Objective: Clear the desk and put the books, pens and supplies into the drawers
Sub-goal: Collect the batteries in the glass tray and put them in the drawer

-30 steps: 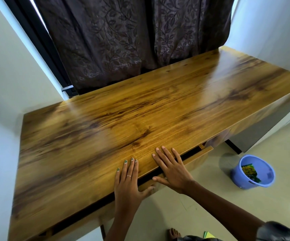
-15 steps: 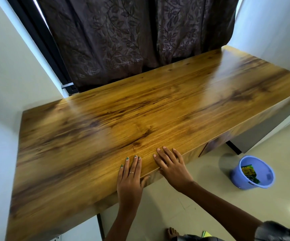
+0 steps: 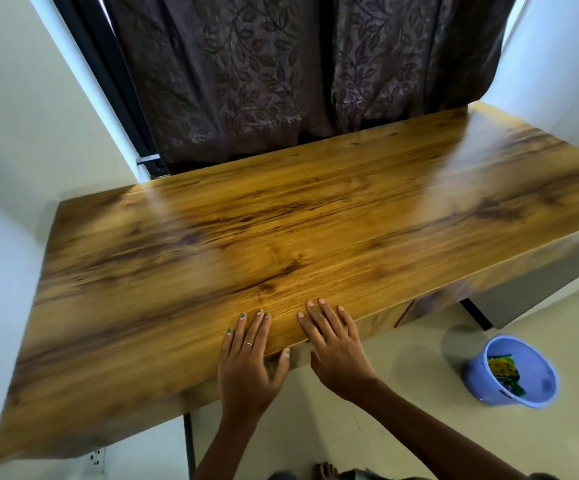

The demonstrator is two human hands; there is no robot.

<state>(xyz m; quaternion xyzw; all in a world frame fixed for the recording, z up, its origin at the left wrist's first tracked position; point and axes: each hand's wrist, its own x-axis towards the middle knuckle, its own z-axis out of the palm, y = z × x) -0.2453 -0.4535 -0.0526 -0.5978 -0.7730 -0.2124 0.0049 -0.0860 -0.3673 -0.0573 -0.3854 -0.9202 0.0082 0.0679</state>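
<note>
A glossy wooden desk fills the view, its top bare of books, pens and supplies. My left hand lies flat over the desk's front edge, fingers spread on the top and thumb against the drawer front. Just to its right, my right hand rests the same way, fingers on the top and palm over the edge. Both hands hold nothing. The drawer front sits flush under the desk top, with no gap showing.
A dark leaf-patterned curtain hangs behind the desk. White walls flank the desk on both sides. A blue bucket with a green and yellow packet inside stands on the tiled floor at the right. My bare foot shows at the bottom edge.
The drawer, open by a dark gap one second ago, has slid in and is now flush with the desk front. Both hands stayed on the front edge.
</note>
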